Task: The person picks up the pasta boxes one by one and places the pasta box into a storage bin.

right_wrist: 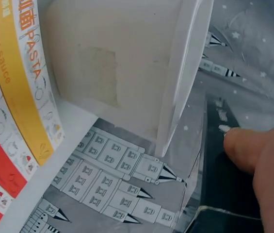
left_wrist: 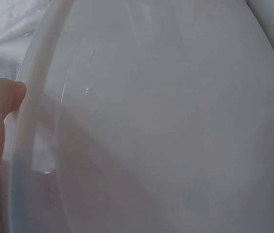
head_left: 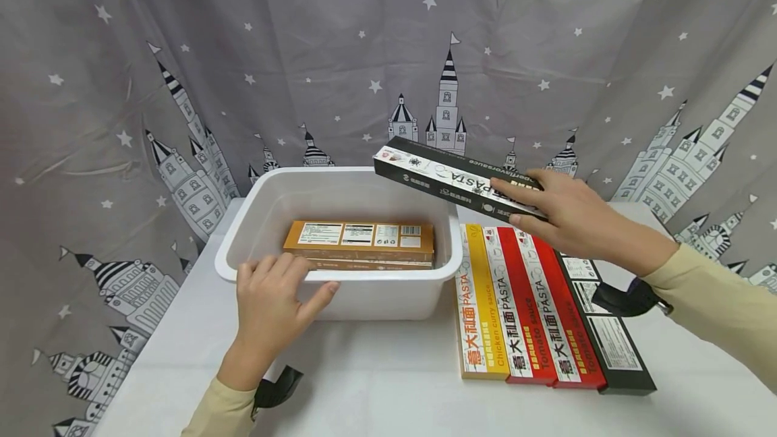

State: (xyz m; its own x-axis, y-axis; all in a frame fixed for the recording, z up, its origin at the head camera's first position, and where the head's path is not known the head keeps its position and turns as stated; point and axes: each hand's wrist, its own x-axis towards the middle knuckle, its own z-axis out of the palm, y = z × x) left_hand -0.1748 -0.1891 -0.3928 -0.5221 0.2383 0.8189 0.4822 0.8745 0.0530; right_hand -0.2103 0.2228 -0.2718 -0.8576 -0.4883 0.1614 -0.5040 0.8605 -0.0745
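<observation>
My right hand grips one end of a black pasta box, with the thumb on the near side. The box is held in the air, its far end above the right part of a white plastic tub. In the right wrist view the thumb presses on the dark side of the box. My left hand holds the tub's near rim, fingers over the edge and thumb outside. Inside the tub lie brown boxes, stacked flat.
Right of the tub, a yellow pasta box, two red pasta boxes and a black box lie side by side on the white table. A grey curtain with castles and stars hangs behind.
</observation>
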